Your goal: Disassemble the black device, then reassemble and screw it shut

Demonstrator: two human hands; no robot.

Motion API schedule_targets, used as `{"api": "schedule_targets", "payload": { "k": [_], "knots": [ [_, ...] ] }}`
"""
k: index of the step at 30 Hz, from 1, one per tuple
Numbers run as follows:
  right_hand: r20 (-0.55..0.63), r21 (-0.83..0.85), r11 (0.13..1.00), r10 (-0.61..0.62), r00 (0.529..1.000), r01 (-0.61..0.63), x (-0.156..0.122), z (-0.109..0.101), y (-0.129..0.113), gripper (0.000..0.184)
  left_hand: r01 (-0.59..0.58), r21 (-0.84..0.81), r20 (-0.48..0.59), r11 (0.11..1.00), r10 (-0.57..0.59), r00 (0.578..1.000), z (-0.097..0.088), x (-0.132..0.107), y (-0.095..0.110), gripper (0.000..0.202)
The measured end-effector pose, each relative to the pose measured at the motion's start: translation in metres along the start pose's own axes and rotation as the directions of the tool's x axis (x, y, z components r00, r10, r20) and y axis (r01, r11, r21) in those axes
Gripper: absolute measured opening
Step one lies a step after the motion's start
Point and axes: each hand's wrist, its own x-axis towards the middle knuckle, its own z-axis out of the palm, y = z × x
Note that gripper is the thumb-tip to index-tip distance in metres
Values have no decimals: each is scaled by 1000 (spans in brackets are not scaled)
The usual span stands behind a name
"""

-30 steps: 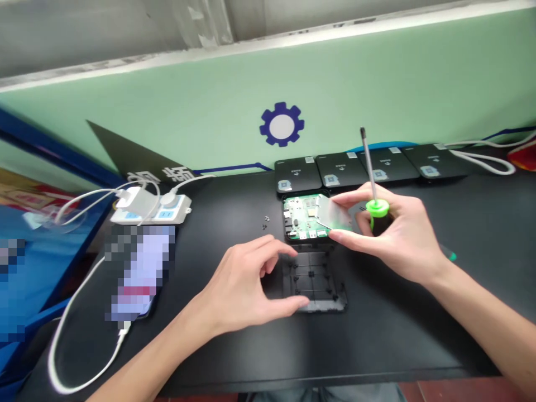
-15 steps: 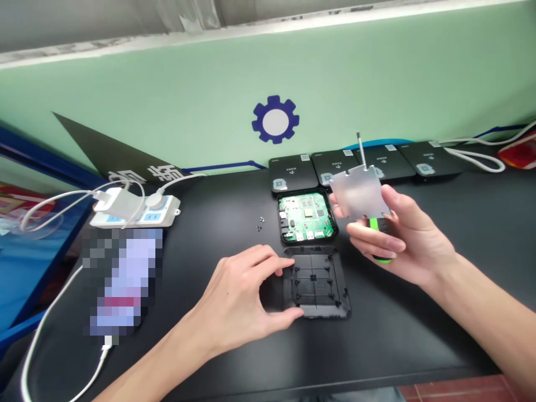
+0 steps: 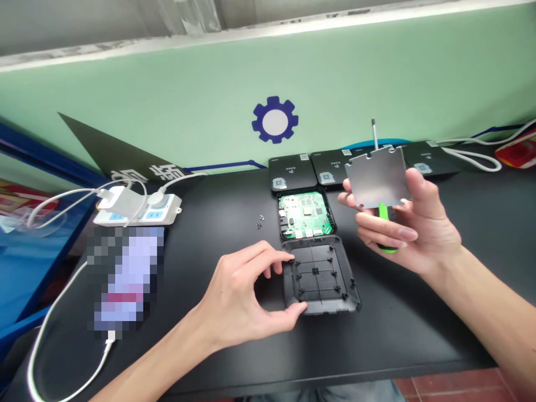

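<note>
My left hand (image 3: pixel 247 293) grips the left side of a square black plastic cover (image 3: pixel 316 273), thumb at the near corner and fingers at the far one. The cover's ribbed inner face points up and its right side looks slightly raised. In my right hand (image 3: pixel 419 234) is a thin notched metal plate (image 3: pixel 379 178), held up above the table. The same hand holds a screwdriver (image 3: pixel 383 215) with a green and black handle, its shaft rising behind the plate. Beyond the cover lies an open black box base with a green circuit board (image 3: pixel 307 213) in it.
Several closed black boxes (image 3: pixel 291 172) line the back by the green wall. Small dark screws (image 3: pixel 259 222) lie left of the circuit board. On the left are a white power strip (image 3: pixel 167 211), a phone with a blurred screen (image 3: pixel 129 273) and a white cable (image 3: pixel 37 346).
My right hand has moved slightly right and up with the metal plate and screwdriver. The cover has turned a little in my left hand, its right side shifting right and seemingly lifting.
</note>
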Motion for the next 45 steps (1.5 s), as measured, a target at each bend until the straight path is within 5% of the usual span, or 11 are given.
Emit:
{"api": "schedule_targets", "payload": {
  "k": [7, 17, 27, 45],
  "knots": [
    [109, -326, 945, 35, 993, 2, -5, -3, 0, 55, 13, 56, 45, 998, -15, 999, 2, -1, -2, 48],
    [255, -791, 579, 21, 967, 196, -23, 25, 14, 32, 83, 84, 25, 993, -85, 996, 14, -5, -2, 45],
    [288, -901, 368, 113, 951, 230, -23, 22, 23, 32, 50, 57, -4, 997, -50, 999, 16, -8, -6, 39],
    [304, -916, 309, 115, 946, 257, -23, 22, 20, 28, 10, 65, -1, 998, -10, 1000, 17, -8, -8, 46]
  ]
}}
